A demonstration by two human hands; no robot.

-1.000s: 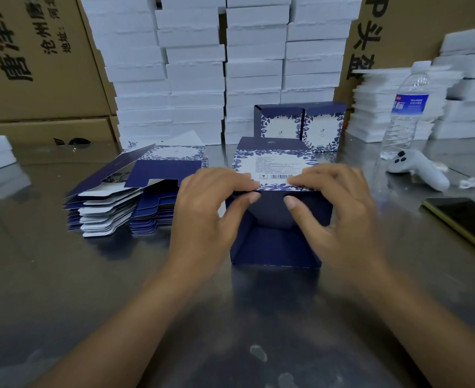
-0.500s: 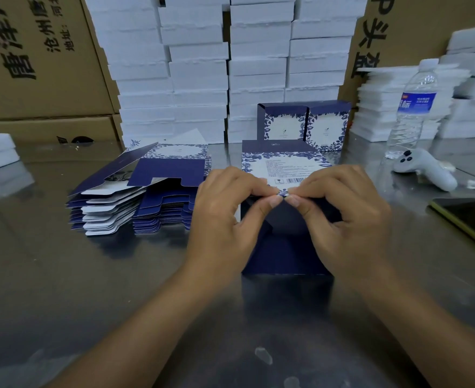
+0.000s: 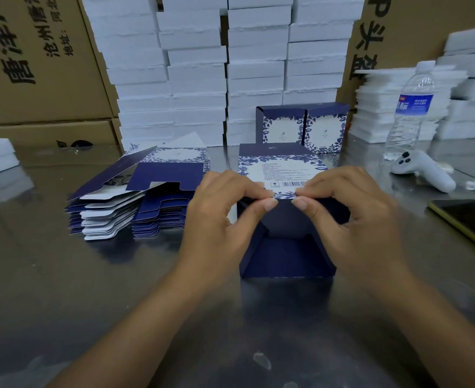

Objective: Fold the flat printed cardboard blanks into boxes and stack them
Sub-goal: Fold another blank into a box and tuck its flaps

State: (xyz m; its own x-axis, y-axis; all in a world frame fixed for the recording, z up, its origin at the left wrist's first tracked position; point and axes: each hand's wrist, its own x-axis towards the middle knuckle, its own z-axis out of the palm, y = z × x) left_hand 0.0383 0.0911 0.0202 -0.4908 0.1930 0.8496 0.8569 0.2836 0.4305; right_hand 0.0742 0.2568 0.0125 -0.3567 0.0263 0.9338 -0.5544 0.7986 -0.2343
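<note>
Centrally, I see a half-folded blue box on the steel table, open end toward me, dark blue inside. The left hand and right hand pinch its upper front edge, thumb and forefinger clamped on card. Left of the box lies a pile of flat blanks; behind it stand two finished boxes

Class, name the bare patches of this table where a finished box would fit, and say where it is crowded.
Bare table lies in front of the flat blanks, left of the left hand; another patch lies between the forearms, nearer than the half-folded box. Crowded: the right side, past the right hand, with water bottle, controller and phone.
</note>
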